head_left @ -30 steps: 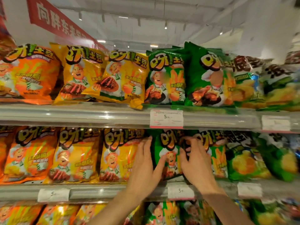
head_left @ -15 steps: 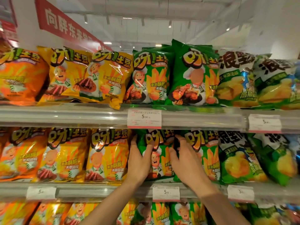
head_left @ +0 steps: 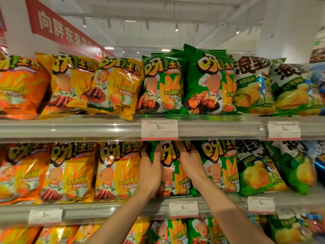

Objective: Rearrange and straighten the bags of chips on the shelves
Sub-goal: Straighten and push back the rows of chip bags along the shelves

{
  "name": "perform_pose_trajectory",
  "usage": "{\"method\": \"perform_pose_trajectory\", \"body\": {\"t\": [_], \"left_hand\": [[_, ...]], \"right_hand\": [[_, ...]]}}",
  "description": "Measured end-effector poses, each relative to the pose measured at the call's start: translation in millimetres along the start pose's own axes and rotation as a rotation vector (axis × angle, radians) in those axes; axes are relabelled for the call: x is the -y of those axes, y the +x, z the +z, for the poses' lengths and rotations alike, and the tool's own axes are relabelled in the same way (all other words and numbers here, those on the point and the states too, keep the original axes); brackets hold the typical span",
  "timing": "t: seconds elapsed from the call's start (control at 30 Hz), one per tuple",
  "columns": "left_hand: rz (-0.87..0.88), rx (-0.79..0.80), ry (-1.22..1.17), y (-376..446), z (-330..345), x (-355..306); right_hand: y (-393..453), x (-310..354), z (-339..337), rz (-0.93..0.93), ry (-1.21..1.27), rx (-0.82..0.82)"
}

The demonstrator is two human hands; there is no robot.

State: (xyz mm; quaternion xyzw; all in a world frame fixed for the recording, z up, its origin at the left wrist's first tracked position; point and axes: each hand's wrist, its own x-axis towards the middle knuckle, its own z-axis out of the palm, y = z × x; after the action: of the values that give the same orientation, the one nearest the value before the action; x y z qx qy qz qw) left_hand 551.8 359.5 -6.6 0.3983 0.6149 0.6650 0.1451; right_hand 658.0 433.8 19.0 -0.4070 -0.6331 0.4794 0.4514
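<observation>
On the middle shelf (head_left: 105, 210) stands a green chip bag (head_left: 173, 170), upright between yellow bags and more green ones. My left hand (head_left: 151, 169) grips its left edge, fingers curled round the side. My right hand (head_left: 190, 163) presses its right edge near the top, fingertips up under the upper shelf's rail. Both hands squeeze the same bag. Next to it on the right stands another green bag (head_left: 219, 166). On the upper shelf (head_left: 70, 127), one yellow bag (head_left: 117, 88) leans and hangs a corner over the edge.
Orange, yellow and green bags fill three shelf levels. Price tags (head_left: 159, 129) clip to the rails. Green corn-flavour bags (head_left: 253, 87) sit to the right. A red banner (head_left: 59, 27) hangs overhead at upper left.
Both hands have slid higher on the green bag and closed in on its two sides. The view has drifted right and closer.
</observation>
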Motion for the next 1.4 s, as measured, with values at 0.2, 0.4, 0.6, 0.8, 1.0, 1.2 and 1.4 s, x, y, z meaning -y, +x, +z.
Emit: {"method": "perform_pose_trajectory", "body": {"t": [0.2,0.4,0.6,0.8,1.0,1.2,1.4], "left_hand": [[0.030,-0.063,-0.065,-1,5,-5],[0.021,-0.119,-0.133,1,8,-6],[0.006,-0.124,-0.101,1,10,-10],[-0.071,-0.166,-0.106,2,14,-10],[-0.073,-0.081,-0.111,7,10,-13],[0.206,0.105,0.179,-14,-8,1],[0.434,0.258,0.517,-21,-37,8]], "right_hand": [[-5,-7,13,-0.039,0.048,-0.162],[-9,-6,17,-0.078,0.020,-0.238],[-9,-8,17,-0.082,-0.009,-0.282],[-11,-7,19,-0.088,-0.054,-0.297],[-12,-6,10,-0.114,-0.156,-0.201],[-42,-8,-21,-0.348,-0.476,0.002],[-44,-11,-54,-0.289,-0.592,0.390]]}}
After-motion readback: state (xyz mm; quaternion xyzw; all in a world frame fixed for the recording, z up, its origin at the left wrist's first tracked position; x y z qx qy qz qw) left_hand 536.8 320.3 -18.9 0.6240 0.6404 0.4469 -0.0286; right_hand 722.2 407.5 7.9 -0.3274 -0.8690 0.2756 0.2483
